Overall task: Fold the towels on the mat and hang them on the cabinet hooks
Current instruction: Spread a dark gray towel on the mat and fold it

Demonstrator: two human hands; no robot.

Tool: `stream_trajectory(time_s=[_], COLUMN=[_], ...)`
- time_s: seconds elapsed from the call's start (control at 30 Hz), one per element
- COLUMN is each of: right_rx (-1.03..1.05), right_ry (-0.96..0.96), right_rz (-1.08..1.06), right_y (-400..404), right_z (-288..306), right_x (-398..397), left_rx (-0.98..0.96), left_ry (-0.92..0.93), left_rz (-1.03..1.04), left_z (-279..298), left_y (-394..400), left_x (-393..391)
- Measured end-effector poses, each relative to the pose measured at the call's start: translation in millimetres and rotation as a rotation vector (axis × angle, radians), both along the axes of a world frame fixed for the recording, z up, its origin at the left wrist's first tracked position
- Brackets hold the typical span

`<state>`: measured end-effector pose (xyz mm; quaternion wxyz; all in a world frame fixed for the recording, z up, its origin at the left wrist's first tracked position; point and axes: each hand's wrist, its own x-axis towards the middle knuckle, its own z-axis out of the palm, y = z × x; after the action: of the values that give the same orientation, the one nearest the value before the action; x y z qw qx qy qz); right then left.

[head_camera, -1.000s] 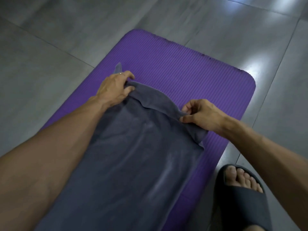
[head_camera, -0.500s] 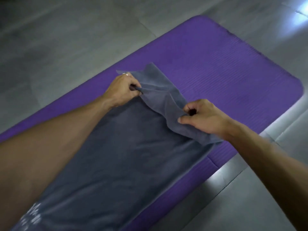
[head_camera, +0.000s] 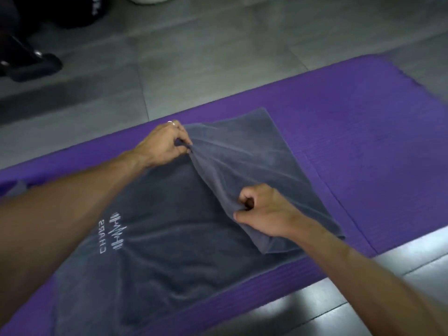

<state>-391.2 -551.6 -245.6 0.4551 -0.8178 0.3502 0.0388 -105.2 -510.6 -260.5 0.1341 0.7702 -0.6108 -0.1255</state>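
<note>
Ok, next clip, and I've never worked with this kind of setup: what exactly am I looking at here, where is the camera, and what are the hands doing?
There is no machine here. A person wears one wide-angle camera on the head, looking forward and down, so the two bare forearms entering from the bottom are that person's own.

On the grey tiled floor lies a purple mat. Spread on it is a dark grey towel with pale lettering near the left forearm.

The left hand, which has a ring on one finger, pinches a bunched bit of the towel's far part. The right hand pinches the cloth nearer the camera. Between them the towel's far end forms a raised fold doubled over the rest.

At top left stand some dark objects on the floor, too dim to identify. No cabinet hooks are in view.
</note>
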Motion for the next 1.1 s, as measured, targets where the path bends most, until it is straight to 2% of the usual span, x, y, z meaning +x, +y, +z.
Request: stream_trajectory(time_s=[0.33, 0.63, 0.83, 1.0, 1.1], right_rx=[-0.007, 0.075, 0.238, 0.225, 0.333], right_ry=[0.044, 0.062, 0.154, 0.212, 0.215], right_rz=[0.127, 0.214, 0.164, 0.181, 0.192], right_y=[143.7, 248.2, 296.7, 322.1, 328.7], right_z=[34.1, 3.8, -29.6, -55.2, -64.1], right_x=[119.3, 177.9, 191.6, 192.0, 187.6], left_rx=[-0.121, -0.144, 0.002, 0.227, 0.198], left_ry=[0.122, 0.124, 0.037, -0.008, 0.058], left_rz=[0.187, 0.305, 0.310, 0.300, 0.386], left_z=[-10.6, -47.4, -77.5, -85.7, -83.0], left_y=[149.9, 268.9, 313.5, 333.1, 347.8], left_x=[82.7, 129.4, 140.9, 138.0, 121.9])
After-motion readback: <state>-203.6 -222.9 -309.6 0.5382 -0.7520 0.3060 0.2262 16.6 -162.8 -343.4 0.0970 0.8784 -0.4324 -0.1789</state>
